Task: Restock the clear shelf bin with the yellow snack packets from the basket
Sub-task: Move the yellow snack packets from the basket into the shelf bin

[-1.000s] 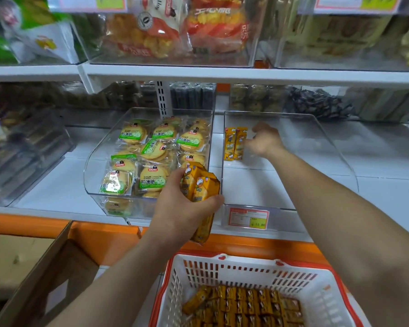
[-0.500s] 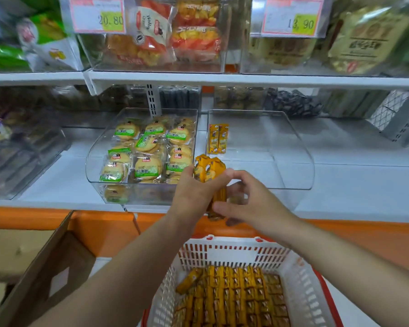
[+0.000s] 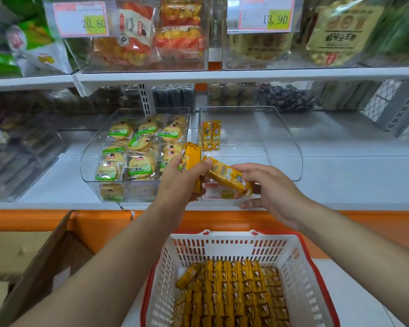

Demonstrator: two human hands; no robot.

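A yellow packet [image 3: 227, 177] is held in the air just in front of the clear bin [image 3: 282, 142]. Its long axis slants from upper left down to lower right. The right hand [image 3: 267, 192] pinches its lower right end, thumb and fingers curled round it. The left hand [image 3: 181, 182] grips a small bunch of packets [image 3: 191, 155], which stand nearly upright; its fingers are wrapped round them and its thumb reaches to the slanted packet's upper end. Inside the bin, two packets [image 3: 211, 135] stand side by side in the back left corner, taking only that corner. The bin's low front lip is just behind the hands, and its side walls curve up toward the back. Below, a white basket [image 3: 224, 246] with a red rim holds tight rows of more yellow packets [image 3: 234, 293]. Left of the bin is a second bin of green-labelled biscuits [image 3: 137, 149].
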